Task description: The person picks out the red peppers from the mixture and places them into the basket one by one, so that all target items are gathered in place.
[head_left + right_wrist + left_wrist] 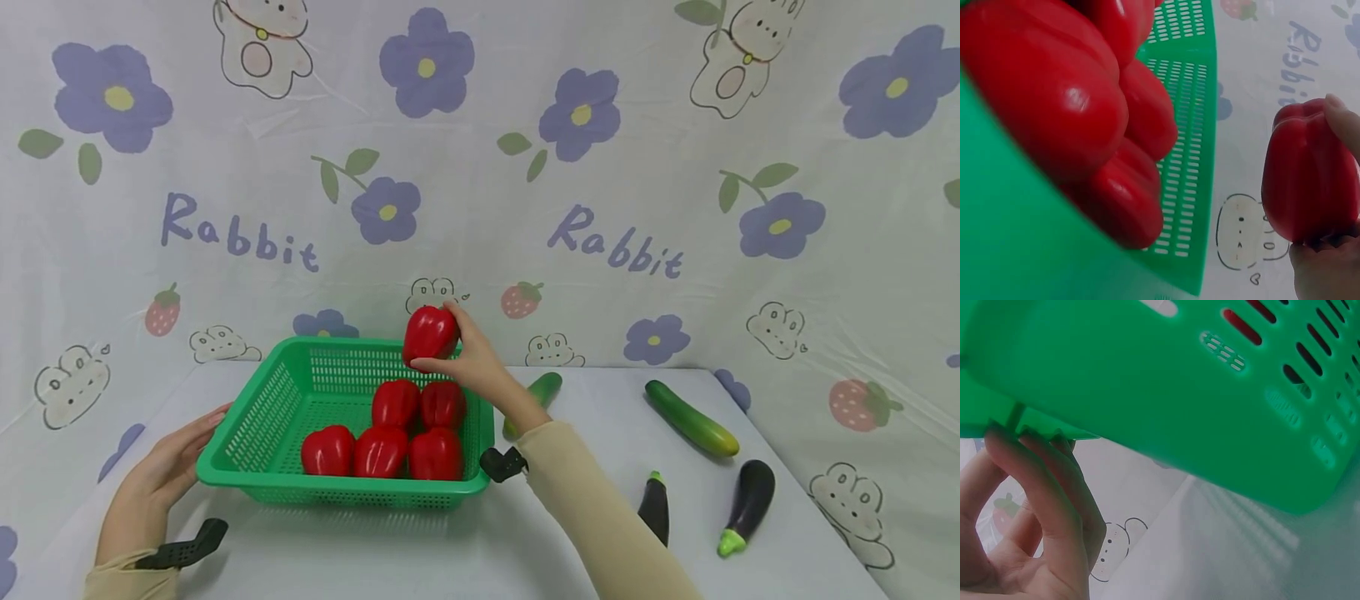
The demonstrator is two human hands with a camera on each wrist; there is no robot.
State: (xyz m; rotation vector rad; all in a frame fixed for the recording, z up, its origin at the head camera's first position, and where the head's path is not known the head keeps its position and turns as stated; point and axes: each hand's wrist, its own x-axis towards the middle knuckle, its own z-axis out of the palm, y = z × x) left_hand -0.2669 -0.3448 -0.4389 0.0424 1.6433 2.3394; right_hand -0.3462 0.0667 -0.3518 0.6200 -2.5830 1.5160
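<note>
A green plastic basket (251,417) stands on the white table left of centre, with several red bell peppers (381,450) inside. My right hand (442,337) grips one more red pepper (423,329) just above the basket's far right corner. The right wrist view shows that held pepper (1307,169) pinched between fingertip and thumb, with the basket's peppers (1054,94) and mesh wall (1185,125) close by. My left hand (180,454) rests at the basket's left rim. In the left wrist view its fingers (1041,506) lie fairly straight and touch the underside of the green rim (1147,381).
One cucumber (542,390) lies just right of the basket, behind my right forearm, and another cucumber (690,417) lies further right. Two eggplants (746,500) (655,507) lie at the front right. A flower-and-rabbit printed cloth hangs close behind the table.
</note>
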